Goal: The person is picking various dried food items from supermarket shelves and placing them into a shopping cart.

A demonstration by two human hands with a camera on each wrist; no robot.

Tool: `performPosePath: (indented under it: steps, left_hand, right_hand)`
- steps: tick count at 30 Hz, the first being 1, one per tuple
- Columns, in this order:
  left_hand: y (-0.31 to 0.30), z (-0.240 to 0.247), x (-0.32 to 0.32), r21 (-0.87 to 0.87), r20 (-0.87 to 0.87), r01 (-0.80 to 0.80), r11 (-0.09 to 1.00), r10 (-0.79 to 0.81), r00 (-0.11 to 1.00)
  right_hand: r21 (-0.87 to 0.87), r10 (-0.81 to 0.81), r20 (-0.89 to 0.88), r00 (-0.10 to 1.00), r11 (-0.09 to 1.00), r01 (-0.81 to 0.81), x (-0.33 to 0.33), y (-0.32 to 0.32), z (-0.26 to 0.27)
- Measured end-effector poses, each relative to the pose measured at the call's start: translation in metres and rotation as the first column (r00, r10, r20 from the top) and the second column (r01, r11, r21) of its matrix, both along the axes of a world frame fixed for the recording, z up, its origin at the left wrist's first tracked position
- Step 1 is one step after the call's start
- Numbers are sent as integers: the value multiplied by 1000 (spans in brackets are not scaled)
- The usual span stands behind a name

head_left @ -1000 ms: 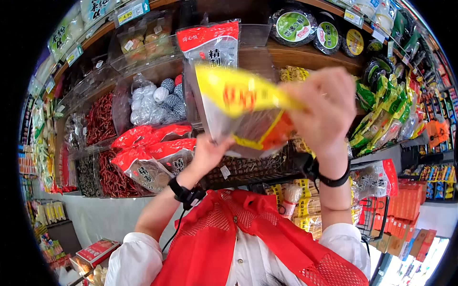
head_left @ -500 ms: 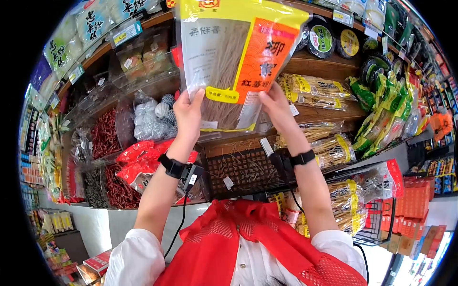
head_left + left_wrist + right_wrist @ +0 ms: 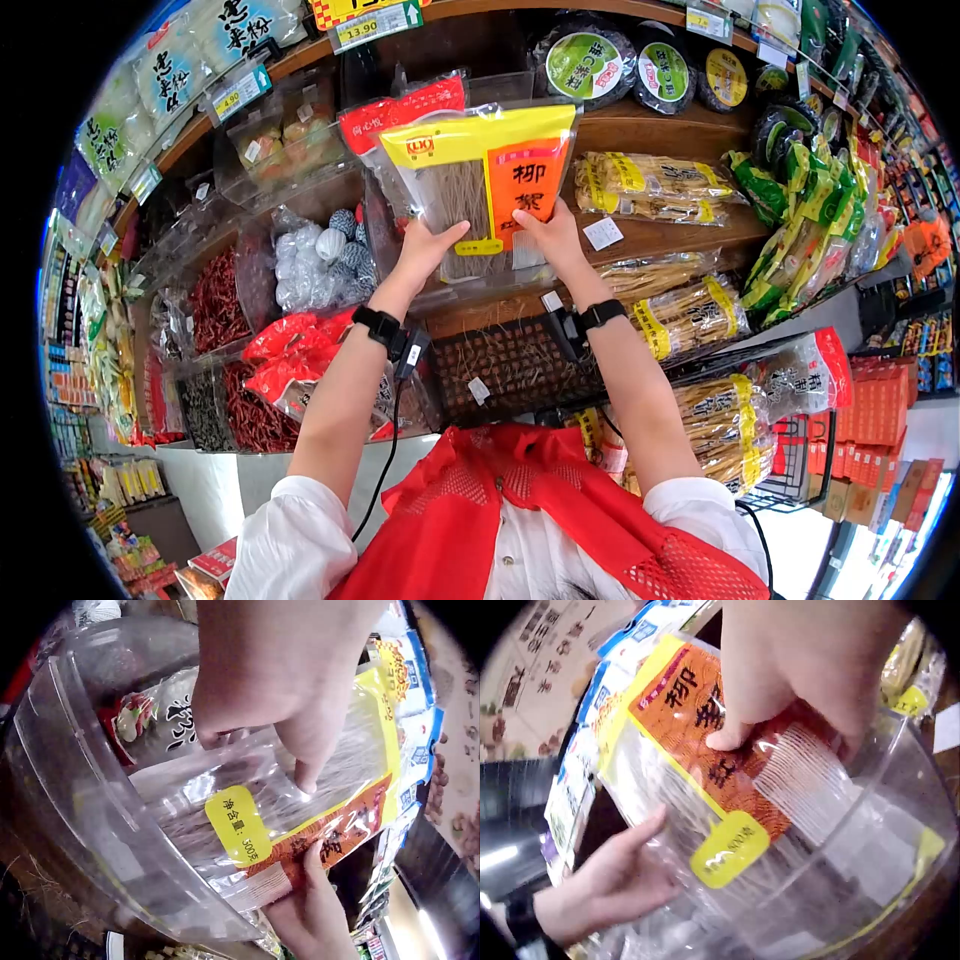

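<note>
Both hands hold a bag of dried vermicelli (image 3: 462,185) upright, a clear pack with a yellow top and an orange label. My left hand (image 3: 430,248) grips its lower left side, thumb across the front. At the lower right side my right hand (image 3: 556,240) grips it, thumb on the orange label (image 3: 676,696). The other fingers are mostly hidden behind the pack. In both wrist views the bag's lower part is behind the wall of a clear plastic bin (image 3: 94,802). A red-topped bag (image 3: 405,110) stands behind it, to the left.
Left are bins of dried chillies (image 3: 218,300) and wrapped balls (image 3: 318,265). Yellow-banded packs (image 3: 650,185) lie on the right shelf, with round dark packs (image 3: 585,65) above. Below is a brown lattice basket (image 3: 510,375); a cart (image 3: 795,460) stands at lower right.
One second ago my right hand was swinging the bag's yellow top. Half a second ago both hands held it high; now it is lower and farther in, before the red-topped bag.
</note>
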State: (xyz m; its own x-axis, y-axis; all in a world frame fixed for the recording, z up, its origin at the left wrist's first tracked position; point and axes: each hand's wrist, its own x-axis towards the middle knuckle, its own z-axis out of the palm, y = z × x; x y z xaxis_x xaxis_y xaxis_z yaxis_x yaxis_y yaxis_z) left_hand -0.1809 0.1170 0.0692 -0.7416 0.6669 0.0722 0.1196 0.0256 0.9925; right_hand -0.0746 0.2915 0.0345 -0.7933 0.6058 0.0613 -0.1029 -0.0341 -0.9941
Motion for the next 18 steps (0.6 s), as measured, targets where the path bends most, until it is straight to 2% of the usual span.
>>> performPosePath:
  steps: [2,3,5,7,9,11,12,13,15,16,18]
  left_hand:
    - [6,-2,-5,-40,13,-36,999,37,999]
    - [8,-2,-7,-79,23,-70,994,72,997]
    - [11,-10,-15,-97,51,-62,993,67,996]
    - [11,-28,-21,-115,79,-54,992,63,995]
    - [13,-43,-26,-268,22,-111,957,121,992]
    - [10,-53,-27,-295,36,-101,950,116,993]
    - [8,-68,-32,-329,33,-106,938,124,992]
    - [6,-73,-32,-363,30,-111,925,131,991]
    - [5,-84,-30,-360,81,-118,926,157,984]
    - [4,-89,-32,-362,99,-104,926,149,984]
    - [4,-91,-36,-364,116,-89,927,140,983]
  right_hand:
    - [183,-110,123,986,979,86,-11,6,-3]
    - [182,-107,124,986,980,83,-13,4,-2]
    - [215,-251,185,950,954,210,-20,-5,1]
    - [275,-276,124,953,932,234,-30,-7,-14]
    - [335,-300,53,952,904,266,-35,-5,-24]
    - [77,-76,251,965,995,59,-35,-5,-27]
    - [317,-153,383,911,948,26,-38,-1,-54]
    - [318,-153,382,911,948,26,-37,-1,-56]
    - [410,-129,579,805,900,-151,-32,-4,-56]
    - [411,-130,578,806,899,-150,-30,-5,-53]
    - [297,-155,555,817,955,-21,-28,-6,-47]
